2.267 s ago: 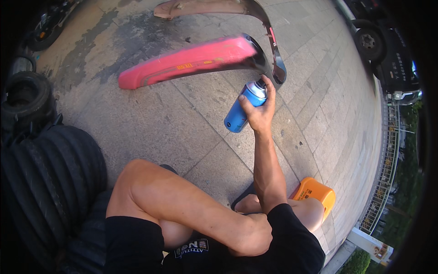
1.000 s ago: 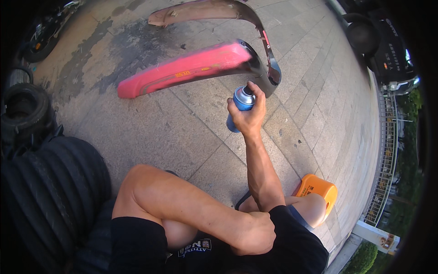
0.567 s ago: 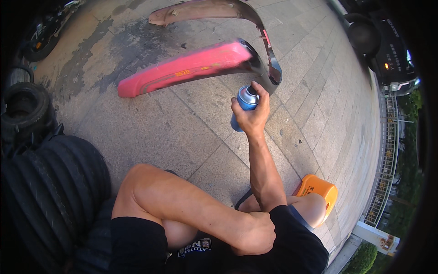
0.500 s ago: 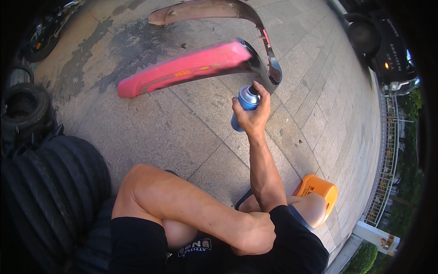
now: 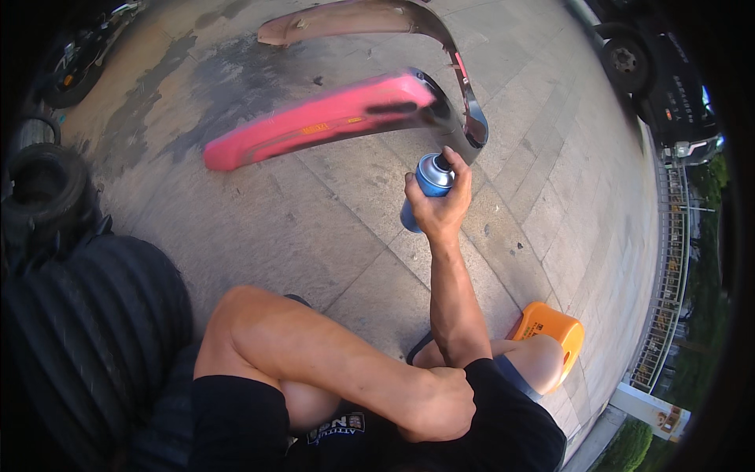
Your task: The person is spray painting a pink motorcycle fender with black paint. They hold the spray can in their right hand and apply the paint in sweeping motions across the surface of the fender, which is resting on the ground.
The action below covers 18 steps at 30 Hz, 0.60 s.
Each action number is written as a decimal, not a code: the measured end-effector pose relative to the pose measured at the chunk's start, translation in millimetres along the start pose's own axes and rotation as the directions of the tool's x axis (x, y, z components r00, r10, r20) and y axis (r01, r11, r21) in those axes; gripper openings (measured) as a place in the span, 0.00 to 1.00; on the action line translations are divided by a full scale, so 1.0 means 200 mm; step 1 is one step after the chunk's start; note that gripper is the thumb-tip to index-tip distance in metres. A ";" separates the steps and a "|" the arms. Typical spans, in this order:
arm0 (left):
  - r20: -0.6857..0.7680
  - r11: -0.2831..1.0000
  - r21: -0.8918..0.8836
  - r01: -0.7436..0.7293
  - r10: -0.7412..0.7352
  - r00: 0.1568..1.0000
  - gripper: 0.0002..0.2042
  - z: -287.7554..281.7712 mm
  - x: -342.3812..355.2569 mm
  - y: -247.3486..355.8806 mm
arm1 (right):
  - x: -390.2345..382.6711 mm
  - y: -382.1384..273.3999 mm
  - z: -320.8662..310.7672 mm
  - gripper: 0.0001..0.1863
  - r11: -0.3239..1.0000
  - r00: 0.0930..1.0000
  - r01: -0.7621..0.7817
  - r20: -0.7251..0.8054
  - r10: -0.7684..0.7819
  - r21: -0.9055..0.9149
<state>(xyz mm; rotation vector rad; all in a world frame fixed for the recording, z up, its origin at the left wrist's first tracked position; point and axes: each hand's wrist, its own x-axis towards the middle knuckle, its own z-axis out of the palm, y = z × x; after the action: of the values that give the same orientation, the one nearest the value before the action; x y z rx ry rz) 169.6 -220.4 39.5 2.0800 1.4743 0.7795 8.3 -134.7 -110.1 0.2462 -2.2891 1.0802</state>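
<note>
My right hand (image 5: 447, 200) grips a blue spray can (image 5: 417, 214) with a silver top, the index finger on its black nozzle. Just beyond the can is a curved, U-shaped vehicle panel (image 5: 275, 134) on the paving. Its near arm is pink, with dark paint along the lower edge and a black streak close to the bend. The far arm shows a brownish inner side. My left arm crosses my body, and the left hand (image 5: 442, 403) is closed in a fist against my right upper arm. Its fingertips are hidden, so whatever it may hold is unseen.
Black tyres (image 5: 94, 307) are stacked at the left, near my knee. An orange plastic stool (image 5: 557, 337) stands at the right by my other leg. A motorcycle (image 5: 75, 67) is at the far left, a dark vehicle (image 5: 661, 79) at the far right. Stone paving (image 5: 330, 228) lies between.
A black streak has appeared on the pink face near the panel's bend. My right hand has shifted slightly right and nearer with the can. The left hand has stayed in place.
</note>
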 end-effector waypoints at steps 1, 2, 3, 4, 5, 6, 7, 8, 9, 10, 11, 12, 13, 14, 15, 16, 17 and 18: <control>0.010 1.000 0.009 0.008 -0.008 1.000 0.06 0.00 0.00 0.00 | 0.01 0.00 0.00 0.35 1.000 1.000 0.011 -0.003 -0.011 -0.009; 0.022 1.000 0.021 0.013 -0.014 1.000 0.05 0.00 0.00 0.01 | 0.01 -0.01 0.00 0.35 0.996 0.996 0.086 0.033 -0.086 0.002; 0.034 0.999 0.037 0.016 -0.017 0.999 0.05 0.00 0.00 0.01 | 0.01 -0.01 0.00 0.35 0.993 0.992 0.114 0.050 -0.114 0.003; 0.028 0.999 0.037 0.009 -0.010 1.000 0.05 -0.01 0.00 0.01 | 0.02 -0.02 0.00 0.35 0.983 0.977 0.184 0.100 -0.186 0.025; 0.022 0.999 0.040 0.006 -0.007 1.000 0.05 -0.01 0.00 0.01 | 0.01 -0.03 0.00 0.35 0.975 0.968 0.217 0.115 -0.221 0.049; 0.011 0.999 0.041 0.007 -0.008 1.000 0.05 -0.01 0.00 0.01 | 0.03 -0.03 0.00 0.35 0.985 0.980 0.170 0.098 -0.173 0.037; 0.004 0.999 0.033 0.007 -0.007 1.000 0.05 -0.01 0.00 0.01 | 0.04 -0.04 0.01 0.35 0.983 0.979 0.179 0.095 -0.182 0.037; -0.009 1.000 0.025 0.011 -0.011 1.000 0.05 -0.01 0.00 0.01 | 0.05 -0.04 0.00 0.36 0.987 0.984 0.160 0.076 -0.159 -0.001; -0.021 1.000 0.016 0.015 -0.015 1.000 0.05 -0.01 -0.01 0.01 | 0.06 -0.04 0.00 0.36 0.991 0.991 0.130 0.049 -0.128 -0.043; -0.002 1.000 0.027 0.009 -0.009 1.000 0.05 -0.02 -0.01 0.01 | 0.07 -0.04 0.01 0.36 0.990 0.990 0.138 0.045 -0.136 -0.039; 0.018 0.999 0.038 0.000 0.000 1.000 0.05 -0.02 0.00 0.01 | 0.07 -0.05 0.01 0.36 0.980 0.977 0.197 0.083 -0.195 -0.010; 0.031 0.999 0.049 -0.016 0.015 0.999 0.05 -0.02 0.00 0.01 | 0.07 -0.05 0.02 0.37 0.979 0.972 0.205 0.113 -0.204 0.002; 0.030 0.999 0.045 -0.013 0.011 0.999 0.05 -0.03 0.00 0.01 | 0.06 -0.06 0.03 0.37 0.972 0.961 0.233 0.150 -0.233 0.017; 0.020 0.999 0.041 -0.011 0.010 1.000 0.05 -0.03 -0.01 0.01 | 0.05 -0.06 0.04 0.36 0.973 0.959 0.230 0.165 -0.230 0.018; 0.008 0.999 0.036 -0.008 0.007 1.000 0.05 -0.03 -0.01 0.01 | 0.04 -0.06 0.05 0.36 0.976 0.963 0.216 0.162 -0.216 0.019; 0.005 1.000 0.026 -0.006 0.006 1.000 0.05 -0.03 -0.02 0.01 | 0.04 -0.06 0.05 0.36 0.977 0.963 0.211 0.169 -0.211 0.020; 0.000 1.000 0.016 -0.004 0.004 1.000 0.05 -0.03 -0.02 0.01 | 0.03 -0.06 0.05 0.35 0.980 0.962 0.199 0.188 -0.199 0.019; -0.006 1.000 0.007 0.000 0.000 1.000 0.05 -0.03 -0.02 0.02 | 0.04 -0.05 0.05 0.35 0.981 0.968 0.194 0.162 -0.193 0.012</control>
<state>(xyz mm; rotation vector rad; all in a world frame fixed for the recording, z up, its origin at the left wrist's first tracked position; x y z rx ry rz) 166.0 -225.6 45.6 2.0848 1.4821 0.7830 2.6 -147.9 -103.6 0.5630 -2.3509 0.9865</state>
